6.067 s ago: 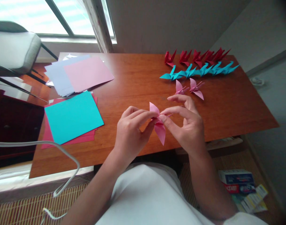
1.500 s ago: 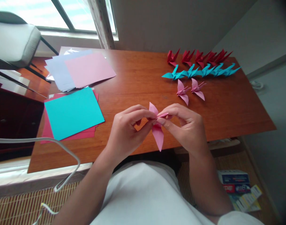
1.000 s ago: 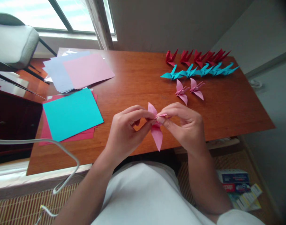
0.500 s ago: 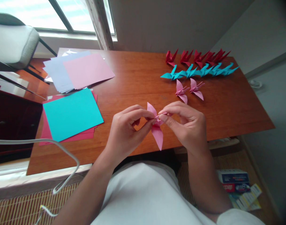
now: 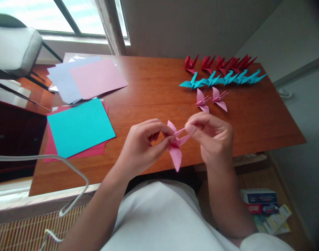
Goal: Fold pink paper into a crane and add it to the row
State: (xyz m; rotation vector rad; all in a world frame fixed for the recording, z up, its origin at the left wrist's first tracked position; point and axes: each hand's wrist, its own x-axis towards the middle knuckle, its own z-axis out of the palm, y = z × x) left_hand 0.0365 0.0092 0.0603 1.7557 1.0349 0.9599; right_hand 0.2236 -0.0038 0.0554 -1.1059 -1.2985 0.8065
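Observation:
A pink paper crane (image 5: 176, 155) is held over the front part of the table, its two wings spread away from and towards me. My left hand (image 5: 146, 141) pinches its body between thumb and forefinger. With thumb and fingertips, my right hand (image 5: 213, 134) grips the tip of one thin pink point. A second thin point sticks out just below that one, apart from the fingers. Beyond my right hand stand two finished pink cranes (image 5: 202, 100), behind them a row of blue cranes (image 5: 213, 80), then a row of red cranes (image 5: 208, 64).
On the left of the wooden table (image 5: 149, 90) lie blue sheets (image 5: 81, 129) over red ones, with pink and pale violet sheets (image 5: 102, 78) behind. A white cable (image 5: 78, 174) loops at the front left. A chair (image 5: 15, 48) stands beyond, and boxes (image 5: 261, 202) lie low on the right.
My right hand has drawn slightly right, to the tip of one thin point. The two points now show spread apart, and the crane sits slightly lower.

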